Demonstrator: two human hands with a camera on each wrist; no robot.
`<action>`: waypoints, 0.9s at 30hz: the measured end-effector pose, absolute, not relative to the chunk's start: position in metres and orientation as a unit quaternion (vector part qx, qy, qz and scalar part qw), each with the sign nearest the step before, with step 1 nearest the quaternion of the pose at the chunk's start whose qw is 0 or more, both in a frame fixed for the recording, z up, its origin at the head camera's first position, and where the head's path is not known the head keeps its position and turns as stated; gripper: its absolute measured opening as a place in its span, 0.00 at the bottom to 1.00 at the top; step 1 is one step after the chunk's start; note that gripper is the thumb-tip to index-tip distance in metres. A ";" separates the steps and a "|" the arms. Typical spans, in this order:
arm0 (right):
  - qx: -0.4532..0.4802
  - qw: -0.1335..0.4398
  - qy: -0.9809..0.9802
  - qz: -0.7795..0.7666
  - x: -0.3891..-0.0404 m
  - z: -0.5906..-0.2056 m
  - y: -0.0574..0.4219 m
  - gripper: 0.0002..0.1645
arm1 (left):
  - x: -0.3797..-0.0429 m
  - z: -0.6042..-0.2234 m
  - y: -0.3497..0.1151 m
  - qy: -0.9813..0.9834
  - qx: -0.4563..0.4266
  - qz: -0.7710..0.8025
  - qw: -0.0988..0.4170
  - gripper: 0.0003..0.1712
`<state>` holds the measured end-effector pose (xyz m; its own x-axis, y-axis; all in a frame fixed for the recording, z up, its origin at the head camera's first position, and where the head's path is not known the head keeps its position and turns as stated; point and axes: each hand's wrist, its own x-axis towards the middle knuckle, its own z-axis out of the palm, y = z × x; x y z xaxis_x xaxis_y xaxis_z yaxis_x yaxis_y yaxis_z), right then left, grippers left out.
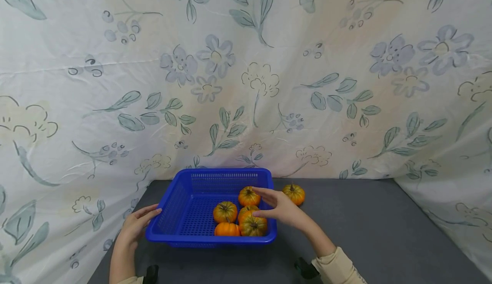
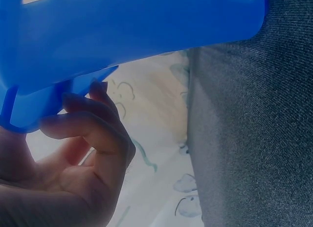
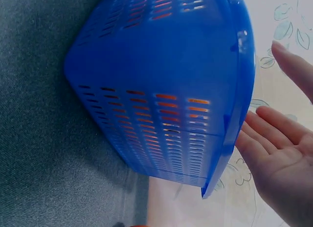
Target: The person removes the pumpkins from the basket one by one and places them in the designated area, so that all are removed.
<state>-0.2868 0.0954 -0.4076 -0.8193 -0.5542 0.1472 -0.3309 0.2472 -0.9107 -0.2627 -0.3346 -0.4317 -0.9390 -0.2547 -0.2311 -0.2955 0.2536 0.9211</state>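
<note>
A blue plastic basket (image 1: 207, 238) with slotted walls holds several small pumpkins, among them a plain orange one (image 1: 227, 229) at the front and a green-streaked one (image 1: 225, 212) behind it. My left hand (image 1: 135, 224) is at the basket's left rim; in the left wrist view its bent fingers (image 2: 93, 124) meet the rim's edge. Over the right rim reaches my right hand (image 1: 282, 207), thumb and fingers spread apart above the pumpkins at that side. The right wrist view shows the palm (image 3: 288, 163) beside the rim, with nothing held.
Another orange-and-green pumpkin (image 1: 293, 194) sits on the dark grey table (image 1: 353, 232), just right of the basket. A white floral cloth (image 1: 284, 104) hangs behind the table and along both sides.
</note>
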 end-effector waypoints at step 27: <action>-0.348 0.154 0.796 -0.470 -0.282 -0.411 0.085 0.40 | -0.264 -0.430 -0.333 0.790 -0.177 0.586 0.018 0.46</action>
